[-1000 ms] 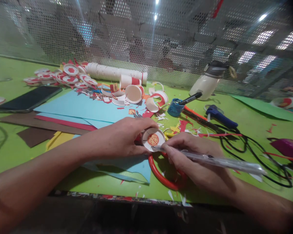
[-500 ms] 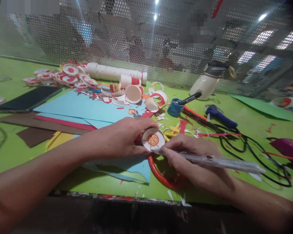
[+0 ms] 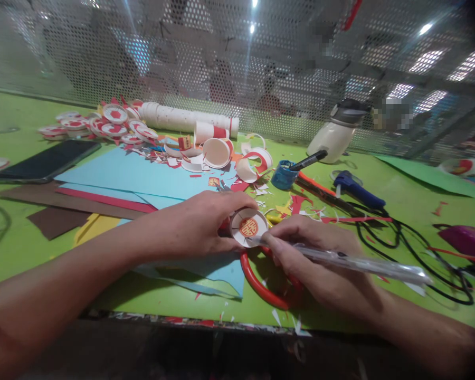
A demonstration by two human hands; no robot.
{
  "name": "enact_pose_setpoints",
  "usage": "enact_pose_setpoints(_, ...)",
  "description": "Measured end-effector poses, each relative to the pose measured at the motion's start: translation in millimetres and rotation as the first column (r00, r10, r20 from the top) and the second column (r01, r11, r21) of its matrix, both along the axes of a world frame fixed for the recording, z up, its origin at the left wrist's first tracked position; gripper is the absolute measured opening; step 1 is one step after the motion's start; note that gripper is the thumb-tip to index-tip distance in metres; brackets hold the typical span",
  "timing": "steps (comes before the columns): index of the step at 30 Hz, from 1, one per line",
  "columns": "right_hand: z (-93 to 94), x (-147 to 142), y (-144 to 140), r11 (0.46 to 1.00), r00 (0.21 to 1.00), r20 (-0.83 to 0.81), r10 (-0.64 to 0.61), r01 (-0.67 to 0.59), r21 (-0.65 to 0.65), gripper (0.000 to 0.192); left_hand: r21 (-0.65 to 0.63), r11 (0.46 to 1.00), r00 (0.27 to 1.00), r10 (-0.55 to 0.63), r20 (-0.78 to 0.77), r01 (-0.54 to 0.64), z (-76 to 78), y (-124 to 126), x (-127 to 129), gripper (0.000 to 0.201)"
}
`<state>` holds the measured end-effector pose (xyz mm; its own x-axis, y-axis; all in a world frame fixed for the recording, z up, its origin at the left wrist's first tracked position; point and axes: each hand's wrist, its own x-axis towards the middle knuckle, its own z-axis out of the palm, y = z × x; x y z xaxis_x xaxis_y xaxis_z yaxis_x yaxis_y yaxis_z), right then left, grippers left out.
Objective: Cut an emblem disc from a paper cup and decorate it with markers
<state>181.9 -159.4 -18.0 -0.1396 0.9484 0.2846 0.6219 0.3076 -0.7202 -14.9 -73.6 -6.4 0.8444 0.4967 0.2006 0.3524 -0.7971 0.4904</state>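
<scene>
In the middle of the frame, the left hand [image 3: 198,224] holds a small paper cup [image 3: 248,227] on its side, red sign facing us. The right hand [image 3: 316,261] grips a clear pen [image 3: 360,264] with its tip at the cup's lower rim. Since a second ago almost nothing moved, so the pen work goes on.

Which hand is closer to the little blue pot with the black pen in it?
Right. The right hand lies just below the blue pot; the left hand, holding the paper cup, sits farther off to its lower left.
</scene>
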Motion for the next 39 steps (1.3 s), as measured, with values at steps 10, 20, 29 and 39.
enact_pose_setpoints(10, -0.3, -1, -1, 1.000, 1.000, 0.030, 0.001, 0.000, -0.015, 0.013, 0.032, 0.999, 1.000, 0.009, -0.013, -0.009, -1.7, 1, 1, 0.027)
enact_pose_setpoints(20, -0.6, 0, -1, 0.994, 0.998, -0.044, 0.036, -0.040, -0.098, 0.013, 0.061, 0.998, 1.000, 0.013, -0.015, -0.012, 0.1, -1, 1, 0.030)
enact_pose_setpoints(29, 1.1, 0, 5, 0.975, 0.990, -0.130, 0.059, -0.085, -0.206, 0.015, 0.093, 0.996, 1.000, 0.000, 0.016, -0.001, -1.6, -2, 1, 0.033)
enact_pose_setpoints(39, 2.5, 2, 11, 0.912, 0.950, -0.311, 0.031, -0.154, -0.380, 0.018, 0.138, 0.990, 0.999, -0.042, 0.030, 0.038, -8.4, 0, -1, 0.042)
